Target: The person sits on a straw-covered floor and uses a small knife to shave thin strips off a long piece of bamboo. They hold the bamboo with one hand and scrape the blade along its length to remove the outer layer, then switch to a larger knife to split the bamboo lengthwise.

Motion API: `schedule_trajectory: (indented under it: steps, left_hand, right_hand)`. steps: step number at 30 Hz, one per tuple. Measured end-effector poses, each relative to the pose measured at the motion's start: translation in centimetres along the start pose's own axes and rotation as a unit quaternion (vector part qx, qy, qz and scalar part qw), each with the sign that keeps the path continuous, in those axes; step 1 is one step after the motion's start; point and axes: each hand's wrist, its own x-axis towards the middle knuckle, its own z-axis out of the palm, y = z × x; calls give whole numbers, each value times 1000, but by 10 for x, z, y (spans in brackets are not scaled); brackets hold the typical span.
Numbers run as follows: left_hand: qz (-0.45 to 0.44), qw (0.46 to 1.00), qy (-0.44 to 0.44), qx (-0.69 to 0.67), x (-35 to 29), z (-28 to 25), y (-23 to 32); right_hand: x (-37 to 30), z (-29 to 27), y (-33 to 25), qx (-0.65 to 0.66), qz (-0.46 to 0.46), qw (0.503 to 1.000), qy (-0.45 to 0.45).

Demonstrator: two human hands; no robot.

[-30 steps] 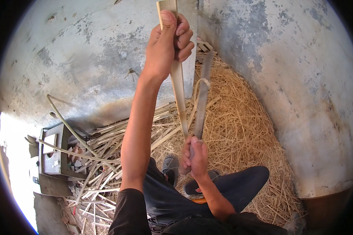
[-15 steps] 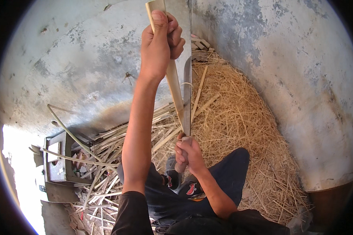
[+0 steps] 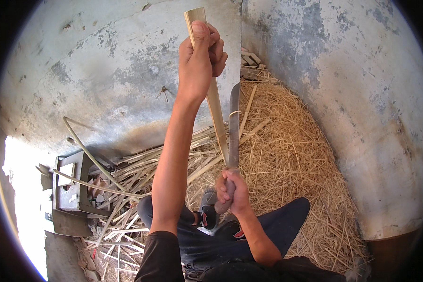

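Note:
My left hand (image 3: 201, 63), raised in front of the wall, is closed around the upper part of a long, flat, pale bamboo strip (image 3: 215, 105). The strip slants down, narrowing toward its lower end beside the knife's base. In my right hand (image 3: 236, 191) is the brown handle of a long knife (image 3: 234, 136), held low between my knees. Its dark blade points up and away, just right of the strip. Across the blade lies a thin pale curl (image 3: 235, 113). Whether the strip's lower end touches the blade is hard to make out.
Straw-like shavings (image 3: 286, 141) heap up on the right against the wall. Split strips (image 3: 141, 169) lie piled on the left, near a grey box (image 3: 73, 181) with a long bent strip (image 3: 87, 152) beside it. My bent legs (image 3: 282, 225) flank the right hand.
The whole view has shifted slightly. The knife blade shows more of its broad side, and its tip appears lower. Both hands keep their holds.

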Motion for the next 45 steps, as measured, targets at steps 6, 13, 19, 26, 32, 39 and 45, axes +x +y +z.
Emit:
schedule_trajectory:
  steps: [6,13,19,26,32,39,45]
  left_hand:
    - [7,1000,5,2,0,10,-3]
    - [5,1000,-6,-10,-1,17,-3]
    - [-6,1000,-27,-5,-4,11,-1]
    - [-9,999,-34,8,-5,18,4]
    - [-8,1000,-19,19,-12,29,5]
    - [8,1000,-8,28,-11,25,3]
    - [16,999,-5,33,-10,17,5]
  right_hand:
    - [-6,14,-19,-47,-52,997,45]
    - [-3,16,-7,-87,-184,977,60]
    - [5,14,-10,-144,-19,988,53]
    - [7,13,-2,-177,-52,979,87]
    - [5,40,-29,-221,-101,968,58]
    - [18,10,3,-209,-79,969,108]
    - [17,14,-2,-194,-29,972,133]
